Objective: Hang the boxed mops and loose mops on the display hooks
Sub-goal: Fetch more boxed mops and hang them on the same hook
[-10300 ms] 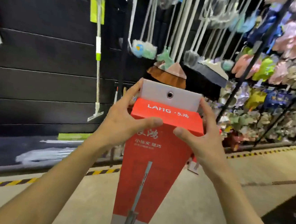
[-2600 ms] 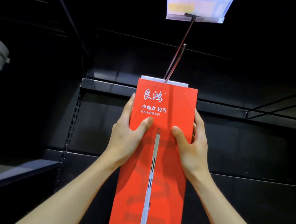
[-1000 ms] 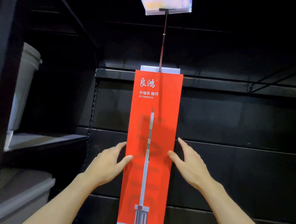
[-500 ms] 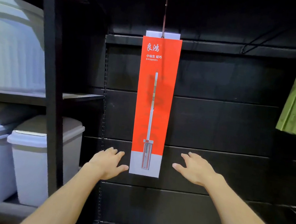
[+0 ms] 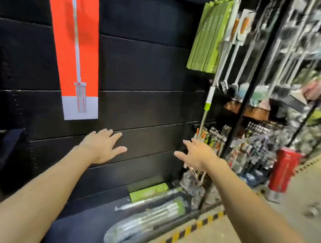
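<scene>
head view: the red boxed mop hangs flat against the black slatted wall at upper left, its top cut off by the frame; no writing on it can be read here, only a printed mop picture above a grey bottom band. the left hand and right hand reach forward below it, fingers spread, grasping nothing. green boxes hang to the right; wrapped loose mops lie on the base shelf, labels blurred.
</scene>
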Available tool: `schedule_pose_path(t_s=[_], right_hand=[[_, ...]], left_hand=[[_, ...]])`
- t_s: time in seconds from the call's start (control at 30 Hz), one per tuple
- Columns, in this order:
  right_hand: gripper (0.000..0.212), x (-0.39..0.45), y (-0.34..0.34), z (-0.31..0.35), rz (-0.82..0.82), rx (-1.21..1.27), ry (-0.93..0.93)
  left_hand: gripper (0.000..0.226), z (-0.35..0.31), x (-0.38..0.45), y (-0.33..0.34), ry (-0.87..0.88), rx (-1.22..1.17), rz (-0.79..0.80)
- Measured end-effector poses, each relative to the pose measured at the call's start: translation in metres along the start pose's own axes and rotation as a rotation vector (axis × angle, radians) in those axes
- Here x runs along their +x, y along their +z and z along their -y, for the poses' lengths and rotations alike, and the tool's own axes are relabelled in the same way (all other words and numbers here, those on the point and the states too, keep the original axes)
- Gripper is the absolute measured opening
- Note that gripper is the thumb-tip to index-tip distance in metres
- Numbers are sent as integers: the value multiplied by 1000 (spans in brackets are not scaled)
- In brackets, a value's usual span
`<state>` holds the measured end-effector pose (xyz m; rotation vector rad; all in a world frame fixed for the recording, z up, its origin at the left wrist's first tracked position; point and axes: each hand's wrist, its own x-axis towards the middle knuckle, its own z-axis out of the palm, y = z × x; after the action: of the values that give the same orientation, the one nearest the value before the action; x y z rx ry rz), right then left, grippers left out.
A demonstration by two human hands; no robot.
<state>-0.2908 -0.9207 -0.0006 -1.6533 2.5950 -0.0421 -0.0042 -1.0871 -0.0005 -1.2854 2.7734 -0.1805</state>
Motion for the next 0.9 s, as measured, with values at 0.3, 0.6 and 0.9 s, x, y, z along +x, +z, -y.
schedule_pose_path(t_s=[0.3,0.6,0.9], right_hand=[[89,-182,7,-216,-10,46,478],[81,-427,48,-409,5,115,931],[78,-631,92,-525,-87,229,1283]], left_hand=[[84,-273,31,-33,532,18,-89],[92,-613,-32,-41,977,51,-49],[83,-871,-148,-51,1329,93,-48]])
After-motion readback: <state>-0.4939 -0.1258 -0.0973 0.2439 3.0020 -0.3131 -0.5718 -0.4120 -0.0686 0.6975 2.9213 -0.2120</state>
